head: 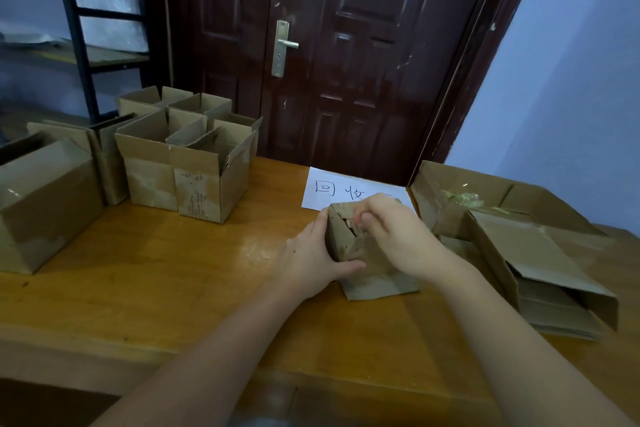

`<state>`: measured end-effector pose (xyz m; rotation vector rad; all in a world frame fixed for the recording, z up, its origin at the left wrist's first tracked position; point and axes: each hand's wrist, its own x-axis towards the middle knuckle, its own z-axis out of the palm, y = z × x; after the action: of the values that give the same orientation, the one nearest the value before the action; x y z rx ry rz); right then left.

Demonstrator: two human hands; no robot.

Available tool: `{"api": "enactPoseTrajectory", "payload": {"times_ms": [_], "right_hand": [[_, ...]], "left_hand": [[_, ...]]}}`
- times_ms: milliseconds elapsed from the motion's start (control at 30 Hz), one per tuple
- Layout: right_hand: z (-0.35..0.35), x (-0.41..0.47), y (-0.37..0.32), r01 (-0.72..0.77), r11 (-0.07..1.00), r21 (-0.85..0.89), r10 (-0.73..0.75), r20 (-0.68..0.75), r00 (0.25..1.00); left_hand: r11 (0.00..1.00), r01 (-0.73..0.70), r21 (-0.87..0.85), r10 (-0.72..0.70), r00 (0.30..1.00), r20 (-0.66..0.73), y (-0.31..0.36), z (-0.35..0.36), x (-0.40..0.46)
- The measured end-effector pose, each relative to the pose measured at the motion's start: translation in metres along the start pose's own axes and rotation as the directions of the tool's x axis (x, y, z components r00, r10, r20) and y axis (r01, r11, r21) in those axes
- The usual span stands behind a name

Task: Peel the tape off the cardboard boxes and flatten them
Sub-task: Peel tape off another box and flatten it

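**Item in hand: one small taped carton, mid-strip; stock remaining at left, flattened stock at right**

Location. The small carton (367, 253) stands on the wooden table (156, 270), centre-right, just in front of a white paper sheet (332, 189) with handwritten characters.

Hands. The left hand (311, 260) grips the carton's left side, thumb laid across the near face. The right hand (394, 229) sits curled over the top, fingertips pinched at the seam where the top is split; whether tape is between them cannot be told.

Orientation. The carton rests on its base, one vertical corner turned toward the wearer, the seam on top running roughly away from the camera. It looks close to cubic, so no clear long axis shows.

Progress, as judged.
- Done: a flattened stack (554, 305) lies at right under a collapsed large box (540, 253); a wad of stripped tape (464, 199) sits on cardboard behind.
- In work: this carton, unflattened, its top not fully opened.
- Left: the upright boxes (194, 163) grouped at left, flaps open but standing, some with tape patches showing, plus a large closed box (45, 204) at far left.

Estimate: several units outstanding; well short of finished.
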<state>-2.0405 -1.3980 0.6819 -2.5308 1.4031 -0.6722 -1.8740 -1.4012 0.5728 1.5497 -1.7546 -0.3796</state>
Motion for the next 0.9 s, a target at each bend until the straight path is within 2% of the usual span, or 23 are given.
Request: {"api": "enactPoseTrajectory", "payload": {"times_ms": [33, 167, 267, 367, 567, 733, 900], "right_hand": [[-0.004, -0.001, 0.004, -0.02, 0.998, 0.06, 0.024, -0.055, 0.998], [-0.001, -0.003, 0.01, -0.05, 0.998, 0.026, 0.053, -0.112, 0.992], [0.007, -0.002, 0.003, -0.1, 0.991, -0.094, 0.087, -0.131, 0.987], [0.007, 0.004, -0.002, -0.079, 0.974, -0.213, 0.066, -0.069, 0.995], [0.003, 0.001, 0.012, -0.1, 0.988, 0.117, 0.104, -0.032, 0.994], [-0.002, 0.007, 0.019, -0.176, 0.976, 0.133, 0.176, 0.006, 0.984], [-0.001, 0.02, 0.014, -0.293, 0.956, -0.003, 0.292, -0.053, 0.955]], "left_hand": [[1.0, -0.009, -0.02, 0.009, 1.0, 0.009, 0.0, -0.001, 0.0], [0.998, -0.029, -0.062, 0.031, 0.999, 0.034, 0.002, -0.002, 0.001], [0.996, -0.024, -0.088, 0.028, 0.998, 0.049, 0.001, -0.002, 0.001], [0.994, -0.032, -0.106, 0.039, 0.998, 0.058, 0.002, -0.003, -0.001], [0.991, -0.027, -0.127, 0.042, 0.992, 0.117, 0.0, -0.001, 0.001], [0.989, -0.021, -0.145, 0.04, 0.991, 0.131, -0.002, 0.002, 0.004], [0.983, -0.015, -0.182, 0.038, 0.992, 0.121, -0.005, 0.004, 0.004]]}}
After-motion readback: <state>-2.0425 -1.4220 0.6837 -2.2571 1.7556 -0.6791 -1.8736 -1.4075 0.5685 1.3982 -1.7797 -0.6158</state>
